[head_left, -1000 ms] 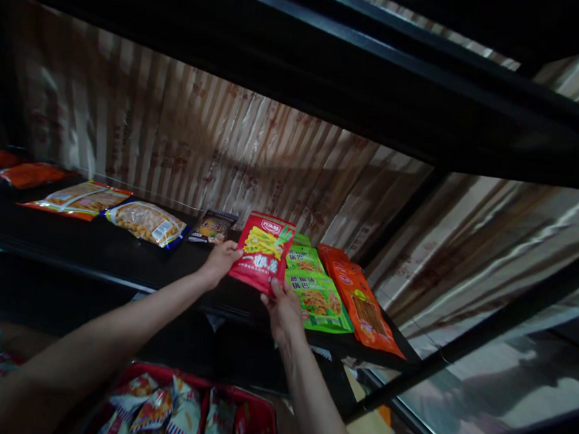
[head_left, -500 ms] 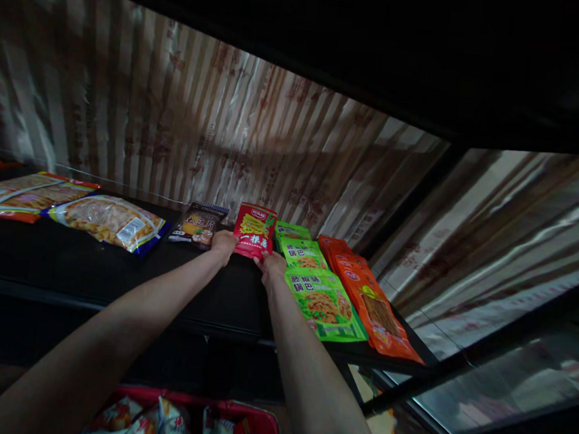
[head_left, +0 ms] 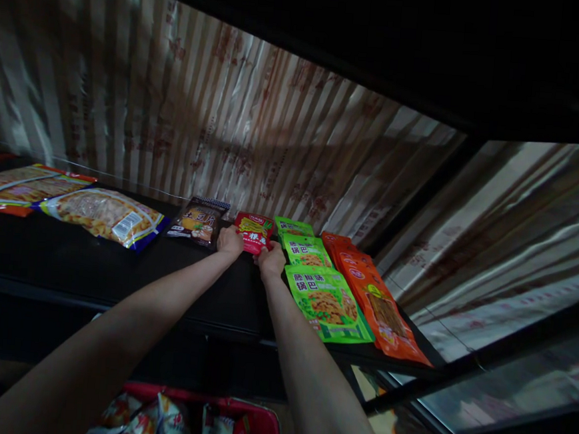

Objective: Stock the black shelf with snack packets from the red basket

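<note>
Glossy red flat packet with yellow-green print (head_left: 254,226) at back of black shelf (head_left: 66,256), between dark brown packet (head_left: 197,223) and row of bright green pouches (head_left: 330,306). Left hand (head_left: 230,241), right hand (head_left: 271,260): fingers pinching its near corners. Step, apparently: placing it. Next move likely calls for squaring it, then an even release.
</note>
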Demonstrator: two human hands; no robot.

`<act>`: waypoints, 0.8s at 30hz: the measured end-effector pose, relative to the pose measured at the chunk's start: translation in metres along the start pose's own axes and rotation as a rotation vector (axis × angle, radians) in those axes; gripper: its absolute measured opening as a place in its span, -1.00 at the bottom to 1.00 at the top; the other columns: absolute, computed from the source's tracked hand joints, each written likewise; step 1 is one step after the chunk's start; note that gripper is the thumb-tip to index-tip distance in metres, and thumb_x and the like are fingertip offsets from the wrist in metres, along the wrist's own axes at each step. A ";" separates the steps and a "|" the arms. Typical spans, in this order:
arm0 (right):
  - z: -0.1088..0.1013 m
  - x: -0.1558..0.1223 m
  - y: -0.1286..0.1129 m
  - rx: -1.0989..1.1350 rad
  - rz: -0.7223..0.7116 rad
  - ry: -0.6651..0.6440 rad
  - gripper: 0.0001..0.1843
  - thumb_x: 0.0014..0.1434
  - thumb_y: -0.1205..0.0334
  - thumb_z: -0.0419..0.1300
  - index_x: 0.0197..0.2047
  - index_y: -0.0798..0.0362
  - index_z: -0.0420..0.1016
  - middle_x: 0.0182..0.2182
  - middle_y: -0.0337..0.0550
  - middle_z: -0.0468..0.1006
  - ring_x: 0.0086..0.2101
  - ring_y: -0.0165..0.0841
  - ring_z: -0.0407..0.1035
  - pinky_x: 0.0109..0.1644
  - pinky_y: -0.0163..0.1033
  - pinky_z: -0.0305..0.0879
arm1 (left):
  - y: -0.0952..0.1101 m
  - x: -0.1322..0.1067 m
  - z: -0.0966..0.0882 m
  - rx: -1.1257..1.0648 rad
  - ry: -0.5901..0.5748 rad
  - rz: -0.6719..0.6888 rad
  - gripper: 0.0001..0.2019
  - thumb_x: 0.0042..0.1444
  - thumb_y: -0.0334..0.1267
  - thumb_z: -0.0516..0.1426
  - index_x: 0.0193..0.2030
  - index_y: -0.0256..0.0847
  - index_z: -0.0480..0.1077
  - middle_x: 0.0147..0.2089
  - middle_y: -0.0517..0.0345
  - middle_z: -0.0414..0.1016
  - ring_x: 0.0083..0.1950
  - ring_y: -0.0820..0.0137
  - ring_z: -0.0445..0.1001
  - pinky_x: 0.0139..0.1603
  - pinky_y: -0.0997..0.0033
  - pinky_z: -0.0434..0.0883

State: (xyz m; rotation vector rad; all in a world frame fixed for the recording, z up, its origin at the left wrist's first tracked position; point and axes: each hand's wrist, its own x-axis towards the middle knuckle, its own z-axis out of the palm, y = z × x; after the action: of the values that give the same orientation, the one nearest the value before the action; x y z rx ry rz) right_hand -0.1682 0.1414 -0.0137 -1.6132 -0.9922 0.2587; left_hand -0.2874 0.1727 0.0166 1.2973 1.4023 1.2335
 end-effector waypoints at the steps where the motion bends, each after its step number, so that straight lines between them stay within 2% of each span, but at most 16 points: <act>1: -0.001 -0.002 -0.004 -0.061 0.018 -0.005 -0.78 0.03 0.24 0.20 -0.19 0.05 0.48 -0.49 -0.12 0.54 -0.39 -0.27 0.46 -0.23 -0.18 0.33 | 0.000 -0.001 0.000 0.021 -0.008 0.008 -0.84 -0.08 -0.42 0.23 -0.29 -0.24 0.49 -0.01 -0.22 0.45 0.17 0.03 0.31 0.17 0.20 0.15; 8: -0.009 -0.015 -0.032 -0.423 0.129 -0.068 -0.70 0.11 0.26 0.14 -0.08 0.06 0.50 -0.18 0.09 0.52 -0.12 -0.16 0.42 -0.05 -0.09 0.26 | 0.004 -0.017 -0.003 0.207 -0.035 0.061 -0.73 0.03 -0.34 0.17 -0.09 -0.26 0.48 0.09 -0.21 0.35 0.22 0.03 0.22 0.19 0.18 0.12; 12: -0.013 -0.020 -0.043 -0.534 0.145 -0.120 -0.65 0.16 0.23 0.10 0.02 0.00 0.46 -0.08 0.10 0.46 -0.05 -0.12 0.38 -0.03 -0.08 0.26 | 0.006 -0.026 -0.006 0.628 -0.063 0.178 -0.68 0.15 -0.26 0.05 0.00 -0.35 0.43 0.06 -0.24 0.37 0.16 0.08 0.26 0.10 0.21 0.22; 14: -0.015 -0.021 -0.047 -0.600 0.141 -0.149 -0.64 0.17 0.21 0.09 0.04 -0.04 0.44 -0.06 0.09 0.44 -0.05 -0.11 0.39 -0.05 -0.09 0.27 | 0.006 -0.029 -0.006 0.748 -0.070 0.237 -0.66 0.18 -0.23 0.03 0.01 -0.36 0.42 0.06 -0.22 0.38 0.13 0.11 0.28 0.07 0.24 0.25; 18: -0.016 -0.024 -0.053 -0.748 0.122 -0.184 -0.63 0.21 0.17 0.04 0.07 -0.09 0.41 -0.06 0.07 0.42 -0.08 -0.12 0.41 -0.11 -0.13 0.30 | 0.003 -0.030 -0.004 0.792 -0.063 0.257 -0.65 0.17 -0.23 0.02 0.04 -0.34 0.40 0.11 -0.17 0.36 0.12 0.13 0.29 0.07 0.24 0.26; 24: -0.019 -0.033 -0.056 -0.766 0.077 -0.148 -0.60 0.22 0.25 -0.01 0.12 -0.06 0.34 -0.04 0.07 0.39 -0.14 -0.16 0.45 -0.14 -0.12 0.32 | 0.000 -0.033 -0.002 0.820 -0.096 0.270 -0.61 0.16 -0.20 0.04 0.08 -0.36 0.36 0.21 -0.23 0.26 0.17 0.09 0.27 0.12 0.17 0.24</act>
State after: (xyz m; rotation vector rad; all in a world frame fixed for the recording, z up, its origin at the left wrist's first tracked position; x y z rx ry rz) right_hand -0.2015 0.1031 0.0312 -2.3533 -1.2281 0.0415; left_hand -0.2861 0.1396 0.0158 2.1200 1.7820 0.7380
